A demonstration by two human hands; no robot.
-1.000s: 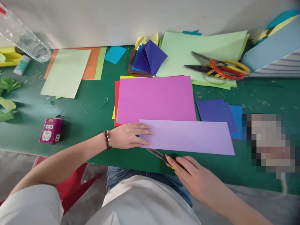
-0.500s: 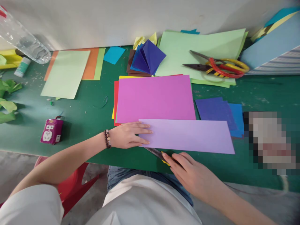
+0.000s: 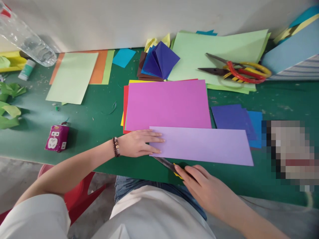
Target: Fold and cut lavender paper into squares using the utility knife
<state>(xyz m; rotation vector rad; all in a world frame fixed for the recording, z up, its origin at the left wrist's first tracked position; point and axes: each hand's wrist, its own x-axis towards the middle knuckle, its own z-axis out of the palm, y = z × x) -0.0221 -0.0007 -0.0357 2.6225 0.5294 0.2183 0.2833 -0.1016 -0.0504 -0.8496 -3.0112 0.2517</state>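
Nearest, the right hand (image 3: 205, 189) curls its fingers (image 3: 189, 172) close together over the yellow-handled steel scissors (image 3: 166, 165); most of the handle is hidden, and the dark blades angle up to the lower edge of the long lilac paper strip (image 3: 204, 146). The left hand (image 3: 138, 143), a beaded bracelet (image 3: 115, 146) at its wrist, lies flat, fingers pressed together, tips on the strip's left end, apparently pinning it so it cannot slide on the green tabletop (image 3: 84, 132). Beyond lie a broad magenta paper sheet (image 3: 166, 105), dark blue paper squares (image 3: 231, 119), a folded blue paper fan (image 3: 161, 59), and red-and-yellow-handled scissors (image 3: 243, 74) resting on pale green paper sheets (image 3: 211, 46).
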